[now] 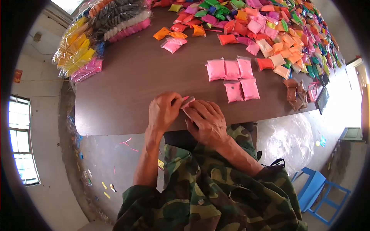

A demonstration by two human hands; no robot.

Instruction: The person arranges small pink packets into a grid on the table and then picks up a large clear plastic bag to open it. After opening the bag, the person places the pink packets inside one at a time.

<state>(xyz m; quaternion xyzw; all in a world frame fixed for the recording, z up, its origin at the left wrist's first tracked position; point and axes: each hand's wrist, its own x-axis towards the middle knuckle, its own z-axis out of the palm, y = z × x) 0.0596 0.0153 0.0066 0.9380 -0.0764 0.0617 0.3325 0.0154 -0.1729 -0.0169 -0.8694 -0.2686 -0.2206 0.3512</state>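
Observation:
Near the front edge of the brown table (127, 84), both hands are at a small clear packet (187, 102) with pink in it. My left hand (165, 109) pinches a bit of pink at the packet's upper left. My right hand (207, 120) lies over the packet's right side with its fingers bent and covers much of it. Beyond my right hand, several flat pink packets (232, 70) lie in two rows, touching or nearly touching one another.
A large heap of colourful packets (285, 34) covers the back right. Bundled packets (79, 50) stand at the back left. Brown packets (296, 94) lie near the right edge. A blue stool (316, 192) stands on the floor at the lower right.

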